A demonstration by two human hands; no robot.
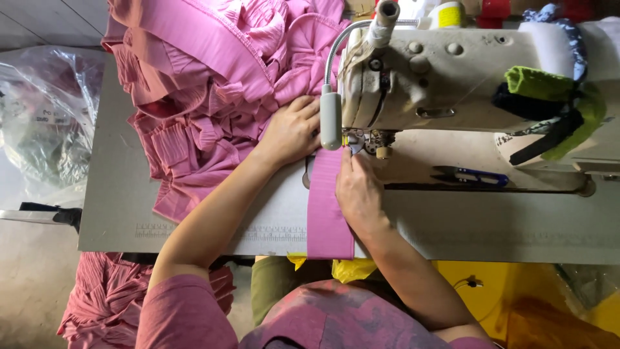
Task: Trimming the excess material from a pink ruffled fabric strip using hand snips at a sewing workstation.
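A pink fabric strip (327, 207) runs from the table's front edge up under the needle of a worn cream sewing machine (452, 77). My right hand (358, 190) lies flat on the strip's right edge just below the presser foot, fingers pressing it down. My left hand (292, 129) rests spread on the heap of pink pleated fabric (206, 84) to the left of the needle, beside the machine's small white lamp (330, 119).
Blue-handled thread snips (470, 175) lie on the machine bed at the right. Green and black fabric scraps (549, 103) hang on the machine's arm. A clear plastic bag (39, 110) sits left of the grey table (116, 207). More pink cloth (103, 297) lies on the floor.
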